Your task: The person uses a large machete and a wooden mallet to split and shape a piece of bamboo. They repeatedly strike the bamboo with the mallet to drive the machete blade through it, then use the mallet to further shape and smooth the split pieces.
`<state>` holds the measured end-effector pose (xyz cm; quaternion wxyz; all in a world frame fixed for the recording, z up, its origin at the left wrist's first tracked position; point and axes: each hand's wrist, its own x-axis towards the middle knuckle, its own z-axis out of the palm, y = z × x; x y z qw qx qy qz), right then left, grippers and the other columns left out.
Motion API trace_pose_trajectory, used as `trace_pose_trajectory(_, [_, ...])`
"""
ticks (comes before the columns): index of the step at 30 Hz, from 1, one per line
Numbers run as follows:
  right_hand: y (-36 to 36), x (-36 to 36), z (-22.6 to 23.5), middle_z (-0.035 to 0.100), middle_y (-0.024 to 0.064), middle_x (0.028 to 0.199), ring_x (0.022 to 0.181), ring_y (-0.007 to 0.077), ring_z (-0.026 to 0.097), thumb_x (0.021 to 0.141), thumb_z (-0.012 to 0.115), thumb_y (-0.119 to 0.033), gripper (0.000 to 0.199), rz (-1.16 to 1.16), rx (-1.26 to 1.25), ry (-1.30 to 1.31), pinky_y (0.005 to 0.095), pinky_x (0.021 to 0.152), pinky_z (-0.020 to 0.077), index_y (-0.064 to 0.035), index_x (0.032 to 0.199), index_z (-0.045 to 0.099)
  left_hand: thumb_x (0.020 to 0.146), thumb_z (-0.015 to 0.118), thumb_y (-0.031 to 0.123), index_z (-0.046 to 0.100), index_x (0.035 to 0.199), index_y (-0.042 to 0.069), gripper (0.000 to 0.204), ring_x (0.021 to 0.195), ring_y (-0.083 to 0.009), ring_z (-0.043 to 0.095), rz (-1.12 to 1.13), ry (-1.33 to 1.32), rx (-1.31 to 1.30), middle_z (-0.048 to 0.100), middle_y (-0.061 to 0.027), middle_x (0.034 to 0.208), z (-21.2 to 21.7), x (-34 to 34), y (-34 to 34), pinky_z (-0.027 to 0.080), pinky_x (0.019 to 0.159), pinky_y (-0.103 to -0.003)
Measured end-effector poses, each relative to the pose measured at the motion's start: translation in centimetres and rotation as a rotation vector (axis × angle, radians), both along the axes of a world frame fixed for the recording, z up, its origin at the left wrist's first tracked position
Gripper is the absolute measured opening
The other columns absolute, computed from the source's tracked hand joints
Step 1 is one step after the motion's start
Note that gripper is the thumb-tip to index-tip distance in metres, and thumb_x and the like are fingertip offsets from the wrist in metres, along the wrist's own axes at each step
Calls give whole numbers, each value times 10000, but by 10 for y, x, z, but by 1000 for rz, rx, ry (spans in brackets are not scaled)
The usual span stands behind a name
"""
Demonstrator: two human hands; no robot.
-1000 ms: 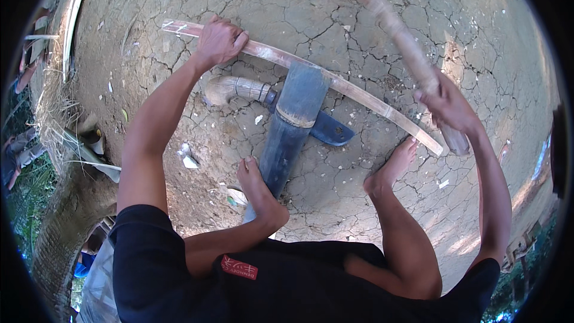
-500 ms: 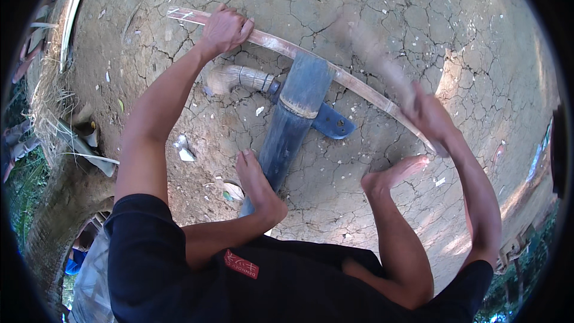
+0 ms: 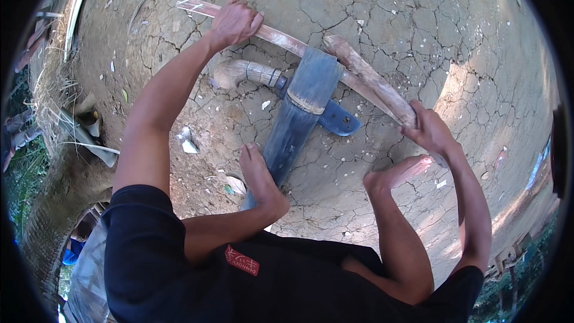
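My left hand (image 3: 237, 21) is closed round a long, flat wooden strip (image 3: 281, 40) near its far left end. The strip runs behind the top end of a dark bamboo tube (image 3: 314, 81) and comes out on the right. In my right hand (image 3: 431, 131) is a rough wooden stick (image 3: 368, 75), its far end close to the tube's top right edge. The stick covers part of the strip. A machete lies crosswise behind the tube: its curved wooden handle (image 3: 254, 73) shows left, its dark blade (image 3: 339, 119) right. Whether the blade is lodged in the tube cannot be seen.
My bare left foot (image 3: 257, 173) is against the tube; the right foot (image 3: 397, 173) stands apart on cracked earth (image 3: 382, 0). Cut bamboo pieces (image 3: 89, 137) and dry fibres (image 3: 54, 90) lie at the left, beside a trunk-like mass (image 3: 54, 215).
The stick, blurred and farther out before, has come down beside the strip and tube. My left hand and the strip's left end have shifted slightly up and to the right.
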<state>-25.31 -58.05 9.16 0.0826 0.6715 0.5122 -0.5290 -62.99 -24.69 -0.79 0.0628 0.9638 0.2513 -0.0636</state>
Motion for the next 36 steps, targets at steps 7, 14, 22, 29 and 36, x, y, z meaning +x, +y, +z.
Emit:
trace_pose_trajectory(7, [-14, 34, -23, 610, 64, 774, 641, 126, 575, 887, 737, -421, 638, -691, 124, -49, 314, 606, 499, 59, 1232, 496, 931, 549, 520, 508, 1166, 78, 502, 1068, -287, 564, -137, -37, -204, 605, -135, 1057, 21, -51, -81, 449, 973, -449])
trace_pose_trajectory(14, [-31, 54, -34, 624, 98, 772, 643, 150, 573, 889, 740, -367, 528, -560, 135, -171, 332, 609, 481, 26, 1185, 548, 782, 648, 161, 530, 1125, 97, 369, 848, -285, 643, 311, 170, -422, 639, -141, 1006, 27, -129, -59, 568, 802, -433])
trace_pose_trajectory(22, [-51, 68, -62, 669, 272, 895, 845, 444, 677, 876, 734, -367, 623, -368, 156, -475, 499, 769, 512, -4, 1309, 471, 735, 782, 301, 501, 1260, 59, 643, 1194, -381, 541, 792, 475, -97, 577, -204, 1168, 50, -348, -36, 410, 966, -540])
trace_pose_trajectory(29, [-35, 63, -63, 488, 233, 1324, 1239, 402, 468, 917, 687, -378, 626, -90, 729, -642, 482, 1062, 395, -14, 1376, 466, 862, 720, 337, 429, 1406, 70, 672, 1356, -348, 388, 537, 179, -1, 435, -172, 1401, 44, -192, -70, 330, 1104, -530])
trace_pose_trajectory(36, [7, -53, -89, 529, 274, 1245, 1163, 427, 536, 923, 673, -385, 595, 81, 438, 6, 469, 1001, 438, 9, 1319, 469, 973, 565, 517, 446, 1335, -23, 661, 1191, -382, 531, 496, -95, -777, 527, -253, 1262, 59, -43, -173, 406, 1067, -478])
